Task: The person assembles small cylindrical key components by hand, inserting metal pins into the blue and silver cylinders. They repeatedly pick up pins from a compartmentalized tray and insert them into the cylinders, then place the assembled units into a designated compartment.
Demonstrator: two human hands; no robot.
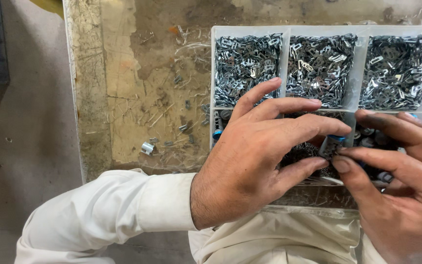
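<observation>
A clear plastic compartment box (285,30) sits on a worn workbench. Its three far compartments are full of small shiny metal clips (244,63). The near compartments hold small dark cylinders with blue ends (217,133). My left hand (260,156) reaches over the near compartments, fingers spread and curled. My right hand (401,190) meets it from the right. Between the fingertips of both hands is one small cylinder with a blue cap (332,144). Most of the near compartments are hidden under my hands.
The scratched, stained bench top (137,88) has a few stray metal clips (147,147) to the left of the box. The bench's left edge (74,98) drops to a grey floor. White sleeves cover my arms at the bottom.
</observation>
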